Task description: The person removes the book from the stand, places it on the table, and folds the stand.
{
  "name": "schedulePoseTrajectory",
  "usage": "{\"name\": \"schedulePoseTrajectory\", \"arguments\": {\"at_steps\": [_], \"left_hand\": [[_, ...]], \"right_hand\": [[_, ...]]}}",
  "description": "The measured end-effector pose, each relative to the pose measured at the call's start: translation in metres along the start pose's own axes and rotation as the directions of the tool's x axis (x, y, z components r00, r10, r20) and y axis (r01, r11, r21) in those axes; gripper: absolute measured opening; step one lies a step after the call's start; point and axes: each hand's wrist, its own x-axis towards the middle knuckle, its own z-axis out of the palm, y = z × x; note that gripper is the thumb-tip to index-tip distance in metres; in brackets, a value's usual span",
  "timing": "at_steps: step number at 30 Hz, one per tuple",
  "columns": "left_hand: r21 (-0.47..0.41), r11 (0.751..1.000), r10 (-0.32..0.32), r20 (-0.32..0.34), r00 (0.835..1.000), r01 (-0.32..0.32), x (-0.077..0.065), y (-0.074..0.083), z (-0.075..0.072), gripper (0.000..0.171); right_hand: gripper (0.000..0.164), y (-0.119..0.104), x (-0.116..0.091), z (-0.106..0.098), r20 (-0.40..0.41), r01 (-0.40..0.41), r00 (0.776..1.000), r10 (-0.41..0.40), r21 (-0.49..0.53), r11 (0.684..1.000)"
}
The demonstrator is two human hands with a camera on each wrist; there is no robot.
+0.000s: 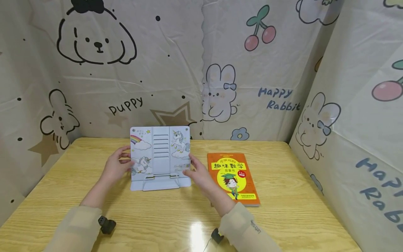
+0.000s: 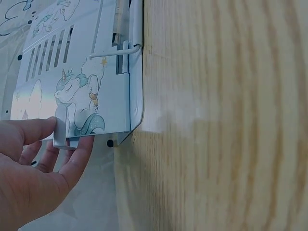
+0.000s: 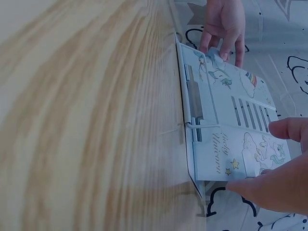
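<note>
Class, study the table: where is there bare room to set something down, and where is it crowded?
Bare wood on the table lies right of the orange book, toward the cloth wall; left of the left hand; and in front of the book stand, between the forearms. It is crowded between stand and book, where the right hand is.

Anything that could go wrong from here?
Possibly:
1. In the head view the right forearm overlaps the orange book; pulling back low might nudge it.
2. The left hand grips one side of the stand, the right hand is at the other; uneven movement could tip it.
3. The protruding wire arm might snag a finger.
</note>
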Motion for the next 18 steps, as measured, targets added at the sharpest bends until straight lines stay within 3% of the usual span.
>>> {"name": "schedulePoseTrajectory", "arguments": {"at_steps": [18], "left_hand": [[-0.03,0.999,-0.016,-0.023,1.0,0.015,-0.012,0.002,0.01,0.062]], "right_hand": [[0.07,0.002,0.013,-0.006,-0.031,0.015,0.999,-0.019,-0.148,0.989]]}}
